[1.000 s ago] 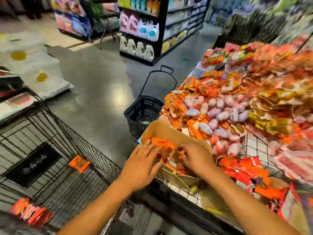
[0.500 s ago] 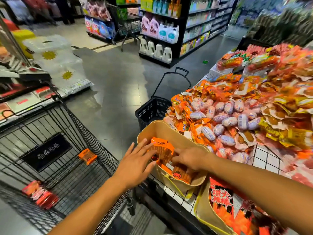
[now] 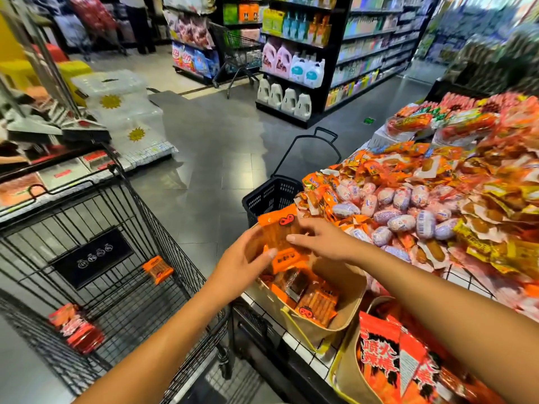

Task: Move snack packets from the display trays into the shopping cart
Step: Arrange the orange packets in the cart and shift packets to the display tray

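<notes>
Left hand (image 3: 245, 263) and right hand (image 3: 323, 240) pinch one orange packet (image 3: 277, 228) in curled fingers (image 3: 312, 225) above the tan tray (image 3: 347, 313); lift clear, then swing left of it into the cart (image 3: 151, 217).

The left grip (image 3: 245, 258) and right grip (image 3: 320, 240), which half a second ago lay low inside the tan tray (image 3: 350, 313), are now raised above its far-left rim. The orange packets (image 3: 280, 228) they were pressing have come up out of the tray. The left grip holds them from the left with its thumb across the front, and the right grip pinches their right edge.
</notes>
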Motion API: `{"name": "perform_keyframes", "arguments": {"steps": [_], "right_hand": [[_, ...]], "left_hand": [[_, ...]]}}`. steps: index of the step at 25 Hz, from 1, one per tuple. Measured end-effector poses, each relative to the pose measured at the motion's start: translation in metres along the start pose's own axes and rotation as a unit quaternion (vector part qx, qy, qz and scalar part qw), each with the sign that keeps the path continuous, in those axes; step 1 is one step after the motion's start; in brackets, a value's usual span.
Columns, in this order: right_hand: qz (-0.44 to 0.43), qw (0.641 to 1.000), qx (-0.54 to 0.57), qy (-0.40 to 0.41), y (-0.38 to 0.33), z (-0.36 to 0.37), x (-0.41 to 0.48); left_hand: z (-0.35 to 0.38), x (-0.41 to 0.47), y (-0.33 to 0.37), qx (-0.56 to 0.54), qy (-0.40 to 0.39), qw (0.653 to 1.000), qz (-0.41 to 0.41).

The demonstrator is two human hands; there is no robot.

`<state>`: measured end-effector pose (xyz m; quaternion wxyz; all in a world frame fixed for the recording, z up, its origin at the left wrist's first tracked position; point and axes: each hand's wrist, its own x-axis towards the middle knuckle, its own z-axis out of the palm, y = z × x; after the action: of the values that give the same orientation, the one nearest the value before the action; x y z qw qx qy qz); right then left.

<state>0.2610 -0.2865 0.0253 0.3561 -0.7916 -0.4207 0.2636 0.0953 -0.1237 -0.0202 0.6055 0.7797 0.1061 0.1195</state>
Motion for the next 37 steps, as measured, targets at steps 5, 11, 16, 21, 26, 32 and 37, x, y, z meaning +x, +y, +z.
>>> {"name": "perform_keyframes", "arguments": {"steps": [5,11,16,21,26,32,37], "right_hand": [[0.091,0.979,0.177,-0.047,-0.009,0.036,0.023],[-0.028,0.857,-0.477,-0.194,0.053,0.054,0.028],[-0.077,0.825,-0.544,-0.132,0.051,0.042,0.033],[-0.015,0.945,-0.313,0.095,0.005,0.012,0.037],[-0.005,0.977,-0.133,0.166,-0.045,0.037,0.035],[-0.002,0.995,0.098,0.021,-0.041,0.046,0.042],[0.051,0.953,-0.292,-0.068,0.021,0.053,0.065]], "left_hand": [[-0.001,0.012,-0.003,-0.222,0.103,0.959,-0.144],[-0.019,0.005,-0.012,-0.266,0.126,0.94,-0.173],[-0.029,0.004,-0.011,-0.261,0.142,0.937,-0.184],[-0.027,0.012,-0.006,-0.35,0.139,0.91,-0.174],[-0.008,0.026,0.005,-0.394,0.109,0.896,-0.175],[-0.025,0.024,-0.008,-0.357,0.155,0.907,-0.161],[-0.043,0.014,-0.014,-0.341,0.171,0.908,-0.173]]}}
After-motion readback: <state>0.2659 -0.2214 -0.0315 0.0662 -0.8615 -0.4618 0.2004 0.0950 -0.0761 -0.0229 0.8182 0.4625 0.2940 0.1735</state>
